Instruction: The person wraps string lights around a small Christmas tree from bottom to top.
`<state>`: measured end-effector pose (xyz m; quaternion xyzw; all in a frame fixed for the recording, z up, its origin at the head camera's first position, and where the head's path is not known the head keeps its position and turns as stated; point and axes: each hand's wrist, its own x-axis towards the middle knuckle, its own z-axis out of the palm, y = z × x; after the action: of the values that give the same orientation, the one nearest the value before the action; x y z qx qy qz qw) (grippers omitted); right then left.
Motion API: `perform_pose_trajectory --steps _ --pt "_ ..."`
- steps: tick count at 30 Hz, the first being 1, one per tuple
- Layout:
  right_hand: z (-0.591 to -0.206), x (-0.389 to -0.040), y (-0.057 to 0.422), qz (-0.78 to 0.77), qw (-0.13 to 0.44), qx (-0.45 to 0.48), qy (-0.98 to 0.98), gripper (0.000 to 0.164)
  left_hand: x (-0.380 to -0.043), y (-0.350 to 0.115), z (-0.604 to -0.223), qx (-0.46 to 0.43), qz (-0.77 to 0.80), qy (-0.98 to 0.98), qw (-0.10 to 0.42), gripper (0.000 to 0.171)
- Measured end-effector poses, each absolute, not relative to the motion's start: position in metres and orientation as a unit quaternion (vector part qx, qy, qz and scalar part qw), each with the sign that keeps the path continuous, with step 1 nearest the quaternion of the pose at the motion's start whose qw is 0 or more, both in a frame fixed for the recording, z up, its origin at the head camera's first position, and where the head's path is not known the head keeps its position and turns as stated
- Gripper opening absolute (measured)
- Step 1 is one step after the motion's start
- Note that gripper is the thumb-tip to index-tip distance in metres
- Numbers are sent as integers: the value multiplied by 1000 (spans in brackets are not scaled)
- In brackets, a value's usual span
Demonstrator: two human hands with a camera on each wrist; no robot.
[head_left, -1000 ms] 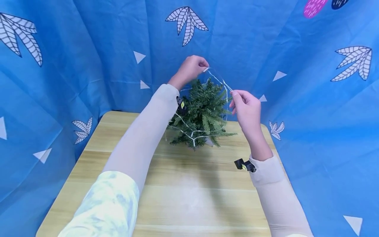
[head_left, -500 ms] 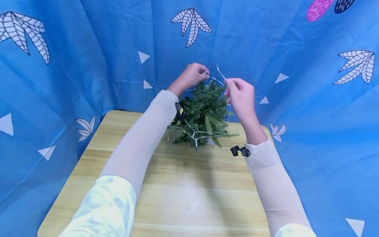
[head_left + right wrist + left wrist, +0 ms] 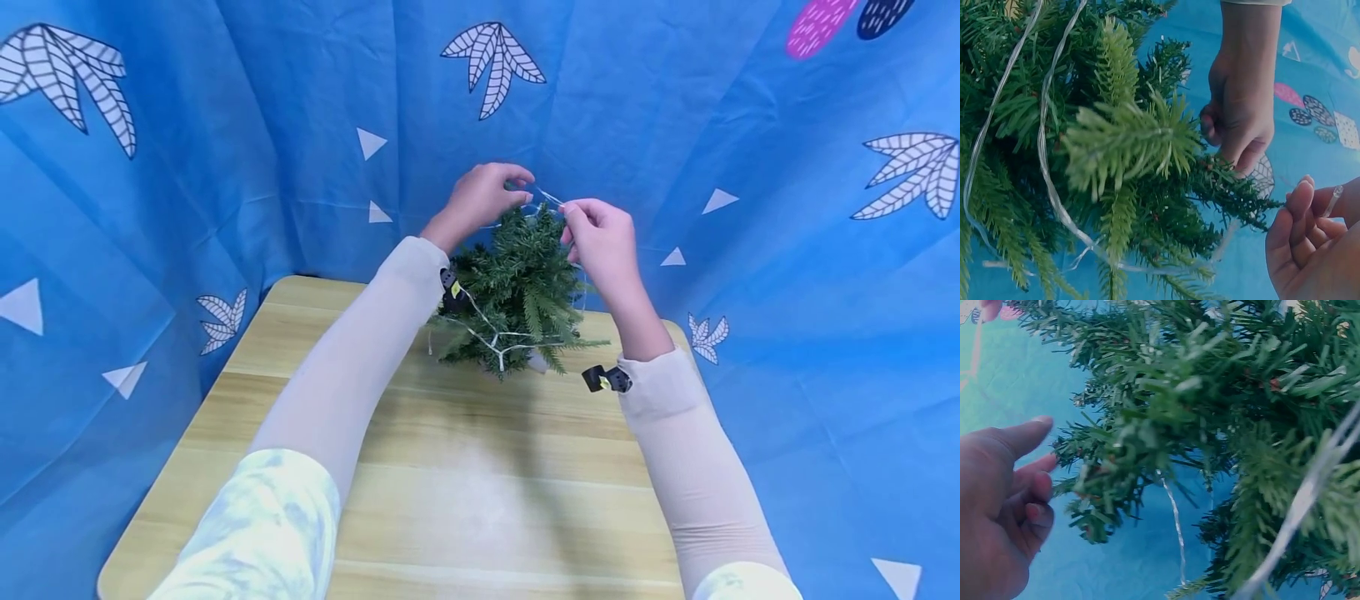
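A small green artificial Christmas tree (image 3: 517, 283) stands at the table's far side, with a clear string of fairy lights (image 3: 501, 354) draped around it. My right hand (image 3: 603, 237) pinches the light string by the treetop, thumb against fingers; a small clear bulb (image 3: 1335, 200) shows at that hand in the right wrist view. Just left of the treetop is my left hand (image 3: 487, 196), thumb and fingers apart. In the left wrist view, my left hand (image 3: 994, 506) has nothing visible between its fingers beside a twig. Branches partly hide the string behind the tree.
The wooden table (image 3: 465, 483) has rounded corners. A blue patterned cloth (image 3: 637, 108) hangs close behind the tree and along both sides. Each wrist carries a small black camera (image 3: 606, 379). Loose strands (image 3: 1054, 169) hang across the branches.
My right hand has moved up and left with the light string, nearer the treetop. My left hand has let go of the strand and its fingers have spread.
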<state>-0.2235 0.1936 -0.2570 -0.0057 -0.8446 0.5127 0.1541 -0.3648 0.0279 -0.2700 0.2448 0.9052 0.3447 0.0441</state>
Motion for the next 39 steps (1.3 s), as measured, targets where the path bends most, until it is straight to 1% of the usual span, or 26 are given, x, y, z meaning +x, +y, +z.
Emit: perform_pose_trajectory --steps 8,12,14,16,22,28,32,36,39 --pt "-259 -227 189 517 157 -2 -842 28 -362 24 -280 260 431 864 -4 26" --pt "-260 -226 188 512 157 -4 -844 28 -362 20 -283 260 470 843 -7 20" --pt "-261 -225 188 511 157 -6 -845 28 -362 17 -284 254 483 838 -2 19" --pt "-263 -224 188 512 157 -6 -845 28 -363 14 -286 251 491 834 -9 19" --pt "-271 -219 187 510 155 -8 -846 31 -365 3 -289 244 495 833 -49 20" --pt "-281 -206 184 497 148 -4 -855 29 -360 -11 -295 230 509 828 -45 17" --pt "-289 -196 178 478 126 1 -869 28 -355 -21 -303 235 495 835 -49 18" --pt "-299 -188 171 421 106 -5 -901 26 -349 -29 -310 240 472 847 -48 18" --pt "-307 -183 163 365 111 -5 -924 25 -346 -32 -315 246 456 854 -47 18"
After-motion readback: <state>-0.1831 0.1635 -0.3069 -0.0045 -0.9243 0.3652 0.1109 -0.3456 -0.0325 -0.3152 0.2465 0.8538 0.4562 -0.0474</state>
